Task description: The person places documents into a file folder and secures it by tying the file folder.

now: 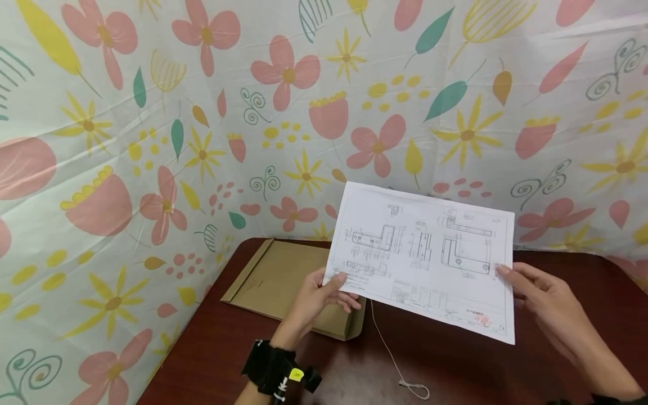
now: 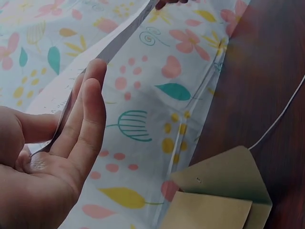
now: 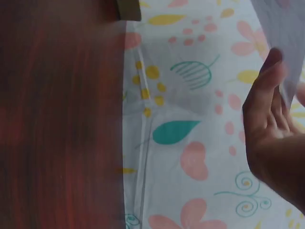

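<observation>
A white sheet (image 1: 425, 256) printed with technical drawings is held up above the dark wooden table (image 1: 455, 360). My left hand (image 1: 324, 292) pinches its lower left corner, thumb on the front. In the left wrist view the fingers (image 2: 78, 119) lie along the sheet's edge (image 2: 119, 40). My right hand (image 1: 536, 292) holds the sheet's right edge between thumb and fingers; in the right wrist view the right hand (image 3: 274, 129) shows with the paper (image 3: 283, 38) above it. A brown envelope (image 1: 283, 287) lies on the table under the left hand, flap open (image 2: 224, 179).
A white string (image 1: 392, 354) trails from the envelope across the table toward the front edge. A flower-patterned cloth (image 1: 202, 140) hangs as a wall behind and to the left of the table. A black wrist strap (image 1: 273, 371) sits on my left forearm.
</observation>
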Demonstrator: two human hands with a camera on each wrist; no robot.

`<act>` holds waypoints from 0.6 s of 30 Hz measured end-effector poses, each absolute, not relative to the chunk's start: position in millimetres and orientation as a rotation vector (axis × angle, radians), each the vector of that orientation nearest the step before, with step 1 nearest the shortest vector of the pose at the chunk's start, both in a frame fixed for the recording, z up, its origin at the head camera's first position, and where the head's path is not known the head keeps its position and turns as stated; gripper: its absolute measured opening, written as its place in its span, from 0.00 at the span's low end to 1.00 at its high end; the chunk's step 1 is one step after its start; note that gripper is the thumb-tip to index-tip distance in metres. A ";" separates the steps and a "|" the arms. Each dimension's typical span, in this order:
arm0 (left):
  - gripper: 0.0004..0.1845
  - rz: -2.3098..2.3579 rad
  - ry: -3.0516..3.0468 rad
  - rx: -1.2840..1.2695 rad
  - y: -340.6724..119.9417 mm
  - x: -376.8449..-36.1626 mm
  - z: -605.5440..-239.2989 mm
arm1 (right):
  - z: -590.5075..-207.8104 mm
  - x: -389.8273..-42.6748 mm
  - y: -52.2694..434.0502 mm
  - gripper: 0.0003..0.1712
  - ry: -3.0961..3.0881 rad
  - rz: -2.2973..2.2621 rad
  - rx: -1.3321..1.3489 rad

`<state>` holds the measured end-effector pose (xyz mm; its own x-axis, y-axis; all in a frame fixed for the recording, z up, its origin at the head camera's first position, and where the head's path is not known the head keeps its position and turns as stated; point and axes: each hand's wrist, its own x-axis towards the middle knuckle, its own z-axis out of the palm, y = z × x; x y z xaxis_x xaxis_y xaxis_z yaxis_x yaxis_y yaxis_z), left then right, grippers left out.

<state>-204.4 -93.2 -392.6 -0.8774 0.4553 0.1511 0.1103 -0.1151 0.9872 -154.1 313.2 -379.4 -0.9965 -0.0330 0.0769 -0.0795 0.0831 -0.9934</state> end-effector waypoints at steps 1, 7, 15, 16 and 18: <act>0.18 2.084 1.912 0.632 -94.9 -204.6 -392.9 | -377.9 -154.9 313.9 0.13 -2.345 2.056 0.139; 0.18 2.060 1.922 0.597 -100.2 -203.8 -397.3 | -375.8 -155.6 314.8 0.13 -2.551 1.939 0.178; 0.17 2.049 1.990 0.479 -105.6 -205.6 -404.4 | -376.3 -157.2 321.4 0.14 -2.597 2.050 0.034; 0.17 2.047 2.017 0.463 -107.7 -205.6 -405.3 | -376.7 -157.1 322.6 0.13 -2.587 2.076 0.036; 0.18 2.041 2.093 0.447 -112.3 -205.2 -407.1 | -378.2 -156.5 324.8 0.12 -2.570 2.107 0.025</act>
